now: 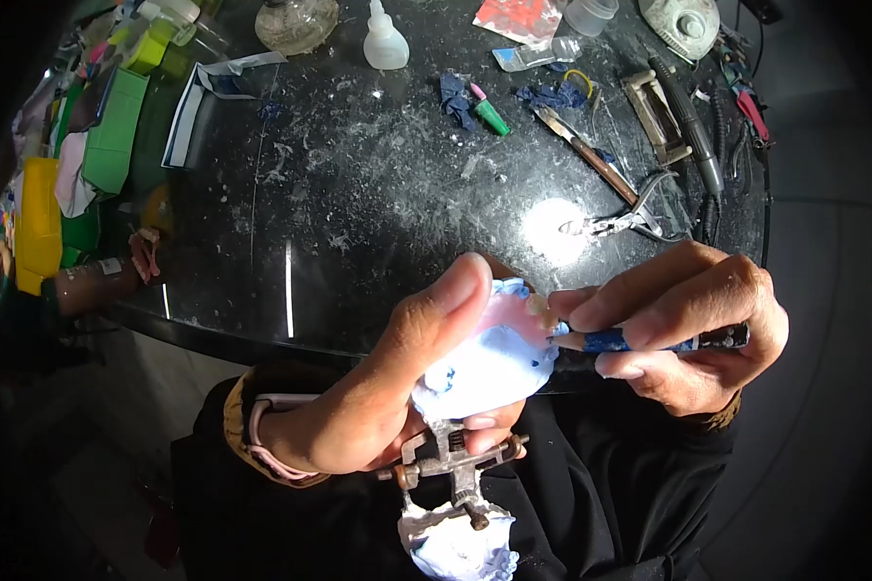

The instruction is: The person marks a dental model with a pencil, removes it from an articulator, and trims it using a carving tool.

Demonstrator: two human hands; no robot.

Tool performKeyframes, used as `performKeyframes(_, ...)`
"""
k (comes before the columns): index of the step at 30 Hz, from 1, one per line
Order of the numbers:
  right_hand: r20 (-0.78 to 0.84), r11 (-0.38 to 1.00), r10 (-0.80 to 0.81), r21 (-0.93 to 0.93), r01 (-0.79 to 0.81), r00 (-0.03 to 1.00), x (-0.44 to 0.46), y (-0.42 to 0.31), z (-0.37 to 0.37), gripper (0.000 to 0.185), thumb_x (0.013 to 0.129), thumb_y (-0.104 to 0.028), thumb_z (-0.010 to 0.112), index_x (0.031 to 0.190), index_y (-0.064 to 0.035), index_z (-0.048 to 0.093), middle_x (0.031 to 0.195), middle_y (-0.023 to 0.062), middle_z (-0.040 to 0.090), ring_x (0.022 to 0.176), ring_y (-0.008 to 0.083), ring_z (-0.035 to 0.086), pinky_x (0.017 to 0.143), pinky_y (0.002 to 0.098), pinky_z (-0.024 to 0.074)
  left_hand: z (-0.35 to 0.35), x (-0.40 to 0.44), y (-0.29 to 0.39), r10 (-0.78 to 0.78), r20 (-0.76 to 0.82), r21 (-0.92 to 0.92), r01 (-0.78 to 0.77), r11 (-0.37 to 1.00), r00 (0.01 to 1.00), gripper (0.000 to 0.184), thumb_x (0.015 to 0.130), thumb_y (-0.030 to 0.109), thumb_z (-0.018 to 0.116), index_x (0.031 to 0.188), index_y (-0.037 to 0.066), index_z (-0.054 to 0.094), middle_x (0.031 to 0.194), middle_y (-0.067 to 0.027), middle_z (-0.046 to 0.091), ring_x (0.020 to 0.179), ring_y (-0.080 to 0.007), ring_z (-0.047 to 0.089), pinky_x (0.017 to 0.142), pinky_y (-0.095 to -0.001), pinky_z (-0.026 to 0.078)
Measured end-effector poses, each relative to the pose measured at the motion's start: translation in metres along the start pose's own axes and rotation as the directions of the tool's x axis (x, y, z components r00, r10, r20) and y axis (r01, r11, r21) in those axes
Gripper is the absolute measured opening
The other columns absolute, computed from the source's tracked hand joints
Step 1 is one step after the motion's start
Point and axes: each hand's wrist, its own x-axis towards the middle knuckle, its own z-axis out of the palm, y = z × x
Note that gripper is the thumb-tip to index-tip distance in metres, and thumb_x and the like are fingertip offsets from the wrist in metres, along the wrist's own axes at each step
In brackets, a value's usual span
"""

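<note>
My left hand [373, 382] is wrapped around a pale blue-white dental cast [499, 368], thumb along its left edge. Pink wax [504, 312] covers part of the cast, and a few yellowish teeth [541, 310] sit at its right side. Below, a metal hinge articulator [451, 465] joins it to a second plaster cast [460, 542], which hangs opened out over my lap. Between thumb and fingers of my right hand [702, 324] is a dark blue pencil [606, 341]. Its point is at the cast's right edge by the teeth; whether it touches is unclear.
Pliers [615, 225], a brush [591, 160], a handpiece [693, 126] and a metal frame [657, 116] lie on the dusty black table [358, 194] at right. A dropper bottle [386, 44] and glass jar [295, 24] stand at the back. Green and yellow bins [116, 131] line the left.
</note>
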Motion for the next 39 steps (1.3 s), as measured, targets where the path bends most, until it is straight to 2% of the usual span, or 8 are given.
performKeyframes(4,0.016,0.998,0.057,-0.005,-0.057,0.998,0.002,-0.008,0.0,0.019,0.078,0.002,0.07,0.091,0.0047,0.057,0.086,0.0256,0.063,0.078,0.0322,0.069,0.075,0.0436,0.059,0.005,0.0,-0.001,-0.002,-0.061,-0.038,0.0,0.999,0.998,0.075,0.09,0.07,0.021,0.111,0.001,0.041,0.08,-0.0106,0.05,0.056,-0.0152,0.045,0.051,-0.0299,0.043)
performKeyframes(7,0.074,0.996,0.016,-0.086,-0.009,0.997,0.007,-0.013,-0.002,0.017,0.077,0.004,0.07,0.088,0.007,0.058,0.085,0.0266,0.064,0.078,0.0312,0.07,0.074,0.0416,0.0594,0.0,-0.001,-0.005,-0.007,0.009,-0.073,0.008,0.997,1.0,0.073,0.09,0.07,0.023,0.112,0.002,0.041,0.084,-0.0108,0.05,0.058,-0.0153,0.046,0.051,-0.0306,0.043)
performKeyframes(10,0.065,0.976,-0.099,-0.186,0.11,0.993,0.007,-0.008,0.002,0.016,0.076,0.005,0.07,0.087,0.0086,0.058,0.083,0.0269,0.064,0.077,0.0301,0.07,0.071,0.04,0.06,-0.004,-0.001,-0.008,0.004,0.041,-0.11,0.001,0.994,0.999,0.072,0.09,0.07,0.025,0.113,0.004,0.041,0.087,-0.0109,0.051,0.059,-0.0157,0.047,0.052,-0.0315,0.043)
performKeyframes(15,0.083,0.957,-0.099,-0.264,0.117,0.992,0.005,-0.011,0.001,0.016,0.076,0.005,0.07,0.086,0.0084,0.059,0.08,0.0256,0.065,0.073,0.0282,0.07,0.069,0.0388,0.0604,-0.004,-0.001,-0.02,0.087,-0.022,-0.328,-0.09,0.94,0.996,0.072,0.09,0.07,0.025,0.113,0.004,0.041,0.087,-0.011,0.051,0.058,-0.0162,0.047,0.051,-0.0321,0.043)
performKeyframes(24,0.077,0.955,-0.072,-0.283,0.091,0.994,0.005,-0.012,0.002,0.016,0.074,0.006,0.07,0.086,0.0057,0.06,0.077,0.0222,0.066,0.07,0.0259,0.07,0.067,0.0365,0.0608,-0.004,-0.001,-0.022,0.103,-0.064,-0.321,-0.118,0.94,0.993,0.075,0.089,0.071,0.024,0.114,0.003,0.041,0.084,-0.0109,0.051,0.057,-0.0178,0.047,0.049,-0.0321,0.041)
performKeyframes(28,0.061,0.961,-0.097,-0.252,0.109,0.993,0.004,-0.009,0.003,0.017,0.074,0.005,0.071,0.086,0.0055,0.06,0.078,0.0229,0.066,0.071,0.0263,0.07,0.068,0.0365,0.0608,-0.002,-0.002,-0.022,0.071,-0.086,-0.351,-0.097,0.931,0.994,0.078,0.088,0.073,0.022,0.115,0.003,0.042,0.085,-0.0104,0.051,0.057,-0.0171,0.047,0.05,-0.0319,0.041)
performKeyframes(33,0.069,0.974,-0.065,-0.214,0.078,0.996,0.003,-0.011,0.002,0.019,0.075,0.004,0.072,0.088,0.0054,0.059,0.081,0.0247,0.065,0.073,0.0268,0.07,0.068,0.0369,0.0606,-0.005,-0.002,-0.025,0.11,-0.047,-0.39,-0.12,0.913,0.993,0.078,0.088,0.074,0.022,0.115,0.004,0.043,0.085,-0.0095,0.051,0.058,-0.0165,0.046,0.051,-0.0318,0.042)
performKeyframes(39,0.046,0.97,-0.128,-0.201,0.135,0.991,0.002,-0.004,0.005,0.017,0.077,0.004,0.07,0.089,0.0058,0.059,0.084,0.0256,0.065,0.077,0.0287,0.07,0.069,0.0378,0.0605,-0.004,-0.002,-0.02,0.067,-0.074,-0.286,-0.085,0.954,0.995,0.076,0.088,0.073,0.023,0.114,0.004,0.042,0.084,-0.009,0.05,0.057,-0.016,0.045,0.051,-0.0316,0.042)
